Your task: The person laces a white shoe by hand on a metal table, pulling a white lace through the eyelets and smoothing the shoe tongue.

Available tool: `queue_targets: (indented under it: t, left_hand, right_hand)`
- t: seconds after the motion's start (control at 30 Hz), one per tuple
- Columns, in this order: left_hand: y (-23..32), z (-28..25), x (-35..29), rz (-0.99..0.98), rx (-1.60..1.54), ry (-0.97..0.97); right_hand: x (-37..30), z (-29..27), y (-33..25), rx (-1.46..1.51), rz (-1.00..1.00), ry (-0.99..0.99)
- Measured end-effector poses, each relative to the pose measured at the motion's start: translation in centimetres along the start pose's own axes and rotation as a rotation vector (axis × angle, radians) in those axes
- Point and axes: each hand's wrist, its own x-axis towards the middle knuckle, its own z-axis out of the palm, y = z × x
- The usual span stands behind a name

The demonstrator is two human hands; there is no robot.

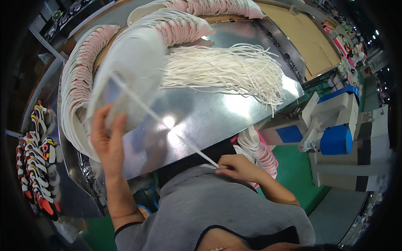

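My left hand (pixel 109 138) grips a white shoe upper (pixel 140 54), smeared by motion, over the left part of the metal table. Between that upper and my right hand (pixel 238 168) a white cord (pixel 188 143) runs taut on a slant. Its end is pinched in the fingers of my right hand, close to my waist. How the cord meets the upper is too blurred to tell. A thick bundle of loose white cords (pixel 222 71) lies across the table (pixel 201 113), beyond both hands.
Curved stacks of white and pink uppers stand at the left (pixel 81 79) and far side (pixel 226 7). Colourful shoe parts (pixel 39 167) fill a lower surface at left. At right are a machine with a blue-covered part (pixel 336 139) and a cardboard-covered table (pixel 312 39). More uppers (pixel 261 154) sit below the table's edge.
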Motion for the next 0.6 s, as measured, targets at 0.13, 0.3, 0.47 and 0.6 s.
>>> queue_targets:
  t: [0.13,0.3,0.47,0.6]
  left_hand:
    - [-1.8,4.1,-1.5,0.165,0.304,-0.658]
    - [-4.9,5.1,-3.3,0.007,0.423,-0.915]
    - [-4.3,5.0,-3.7,0.193,0.422,-0.799]
    - [-1.8,5.5,-4.0,0.145,0.496,-0.838]
  right_hand:
    - [-2.8,-0.2,-1.0,0.725,0.241,0.062]
    - [3.9,-2.9,-3.6,0.715,0.163,0.166]
    - [10.2,-3.3,-1.5,0.356,-0.116,0.343]
    - [11.6,-3.8,-0.8,0.243,-0.143,0.390]
